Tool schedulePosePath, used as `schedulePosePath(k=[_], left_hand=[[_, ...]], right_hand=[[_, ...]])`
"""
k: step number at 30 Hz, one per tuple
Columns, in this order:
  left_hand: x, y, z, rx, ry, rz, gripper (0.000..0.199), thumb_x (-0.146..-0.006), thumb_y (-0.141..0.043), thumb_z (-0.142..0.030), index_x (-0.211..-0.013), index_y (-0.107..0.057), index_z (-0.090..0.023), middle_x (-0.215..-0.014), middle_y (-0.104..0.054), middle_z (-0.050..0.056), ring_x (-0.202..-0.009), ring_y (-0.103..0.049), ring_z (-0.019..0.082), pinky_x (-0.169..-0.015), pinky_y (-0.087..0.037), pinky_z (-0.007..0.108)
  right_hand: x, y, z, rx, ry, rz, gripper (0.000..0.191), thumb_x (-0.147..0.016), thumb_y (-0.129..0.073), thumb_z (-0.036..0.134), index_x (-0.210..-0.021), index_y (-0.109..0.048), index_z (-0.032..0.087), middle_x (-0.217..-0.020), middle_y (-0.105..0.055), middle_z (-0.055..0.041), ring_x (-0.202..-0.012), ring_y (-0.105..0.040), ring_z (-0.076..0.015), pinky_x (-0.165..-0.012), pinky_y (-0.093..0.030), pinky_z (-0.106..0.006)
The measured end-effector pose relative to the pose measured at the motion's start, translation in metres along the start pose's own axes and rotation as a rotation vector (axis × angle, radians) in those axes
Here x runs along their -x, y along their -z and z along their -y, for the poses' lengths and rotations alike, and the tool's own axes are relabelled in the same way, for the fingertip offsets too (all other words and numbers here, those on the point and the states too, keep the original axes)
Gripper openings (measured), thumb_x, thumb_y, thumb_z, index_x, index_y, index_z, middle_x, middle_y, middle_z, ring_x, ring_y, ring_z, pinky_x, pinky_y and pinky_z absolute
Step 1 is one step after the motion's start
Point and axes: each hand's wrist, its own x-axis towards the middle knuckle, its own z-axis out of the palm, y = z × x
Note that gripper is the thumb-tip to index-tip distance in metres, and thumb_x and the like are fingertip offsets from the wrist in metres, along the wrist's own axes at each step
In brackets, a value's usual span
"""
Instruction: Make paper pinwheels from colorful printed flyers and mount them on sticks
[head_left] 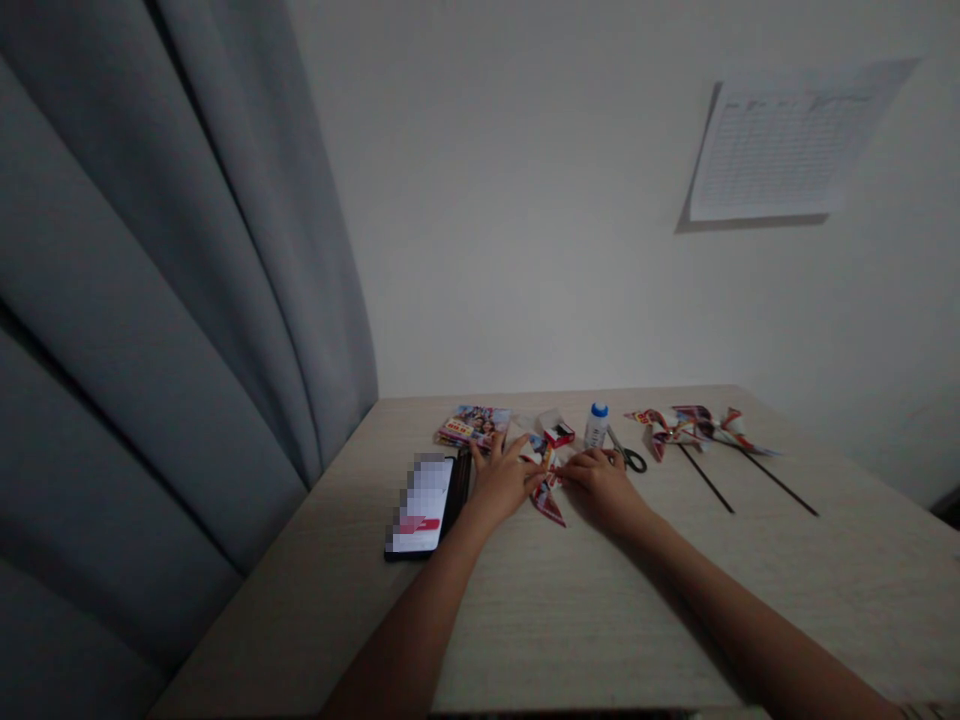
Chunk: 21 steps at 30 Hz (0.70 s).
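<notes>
A folded paper pinwheel (550,506), printed in red, white and dark colours, lies on the table between my hands. My left hand (504,482) rests on its left side; its thumb and a finger press the paper near the centre, and the other fingers are spread. My right hand (602,487) is closed at the pinwheel's right side, fingertips pinching near the middle; whatever small piece may be in them is hidden. Just beyond my hands is a small red and white box (557,432). A white glue bottle (596,426) with a blue cap stands behind my right hand, beside scissors (634,460) with dark handles.
Two finished-looking pinwheels on dark sticks, one on the left (667,428) and one on the right (731,430), lie at the right. A stack of printed paper (471,425) is at the back left. Near it are a lit phone (420,510) and dark sticks (460,480). A curtain (187,300) borders the left.
</notes>
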Motion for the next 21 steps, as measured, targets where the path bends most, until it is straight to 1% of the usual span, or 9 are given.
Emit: schedulePosePath(k=[3,7,9,13,15,18,21], left_hand=[[0.0007,0.0016,0.0001,0.006,-0.018,0.000,0.027,-0.095,-0.054,-0.054,-0.116,-0.071,-0.051,-0.159,-0.039,-0.008,-0.150,-0.017,0.042,-0.108,0.011,0.080],[0.0022,0.0038,-0.0006,0.018,-0.020,-0.003,0.026,-0.095,-0.055,-0.051,-0.116,-0.071,-0.052,-0.160,-0.037,-0.009,-0.151,-0.015,0.040,-0.110,0.012,0.078],[0.0022,0.0029,-0.0002,0.042,0.004,0.017,0.027,-0.094,-0.059,-0.048,-0.118,-0.071,-0.051,-0.162,-0.034,-0.009,-0.151,-0.014,0.040,-0.111,0.008,0.078],[-0.0003,-0.0013,0.0013,0.142,0.079,0.074,0.031,-0.089,-0.067,-0.043,-0.120,-0.071,-0.044,-0.165,-0.028,-0.004,-0.151,-0.016,0.040,-0.112,-0.002,0.079],[-0.0020,-0.0029,0.0015,0.180,0.098,0.063,0.030,-0.087,-0.070,-0.041,-0.117,-0.073,-0.041,-0.165,-0.028,-0.002,-0.151,-0.018,0.039,-0.113,-0.003,0.078],[-0.0033,-0.0040,0.0009,0.210,0.115,0.016,0.025,-0.086,-0.072,-0.040,-0.110,-0.076,-0.036,-0.163,-0.031,0.000,-0.150,-0.020,0.038,-0.114,-0.003,0.077],[-0.0028,-0.0043,0.0007,0.208,0.109,-0.017,0.024,-0.086,-0.072,-0.042,-0.109,-0.076,-0.037,-0.162,-0.033,-0.001,-0.150,-0.021,0.038,-0.113,-0.004,0.077]], right_hand=[[-0.0002,-0.0016,-0.0010,-0.004,-0.007,0.008,0.028,-0.100,-0.051,0.031,-0.116,-0.073,0.033,-0.112,-0.073,-0.0070,-0.112,-0.056,-0.0269,-0.102,-0.028,-0.053],[-0.0008,-0.0050,-0.0032,-0.002,-0.003,0.005,0.029,-0.101,-0.049,0.033,-0.117,-0.073,0.033,-0.111,-0.073,-0.0070,-0.111,-0.056,-0.0272,-0.101,-0.029,-0.053],[-0.0010,-0.0060,-0.0037,0.004,0.000,-0.001,0.029,-0.101,-0.049,0.033,-0.117,-0.073,0.033,-0.112,-0.073,-0.0076,-0.112,-0.055,-0.0273,-0.101,-0.029,-0.053],[-0.0008,-0.0052,-0.0028,0.005,0.003,0.001,0.029,-0.101,-0.049,0.032,-0.118,-0.073,0.033,-0.113,-0.072,-0.0081,-0.113,-0.055,-0.0273,-0.102,-0.028,-0.054],[-0.0007,-0.0038,-0.0018,0.000,0.002,0.012,0.029,-0.101,-0.049,0.031,-0.118,-0.073,0.033,-0.114,-0.072,-0.0077,-0.113,-0.055,-0.0273,-0.102,-0.028,-0.054],[-0.0005,-0.0020,-0.0006,-0.008,-0.001,0.015,0.029,-0.101,-0.049,0.032,-0.118,-0.073,0.033,-0.114,-0.073,-0.0065,-0.113,-0.055,-0.0273,-0.102,-0.028,-0.053],[-0.0003,-0.0016,-0.0007,-0.014,0.007,0.008,0.029,-0.101,-0.049,0.032,-0.118,-0.072,0.033,-0.113,-0.073,-0.0060,-0.113,-0.055,-0.0267,-0.102,-0.029,-0.051]])
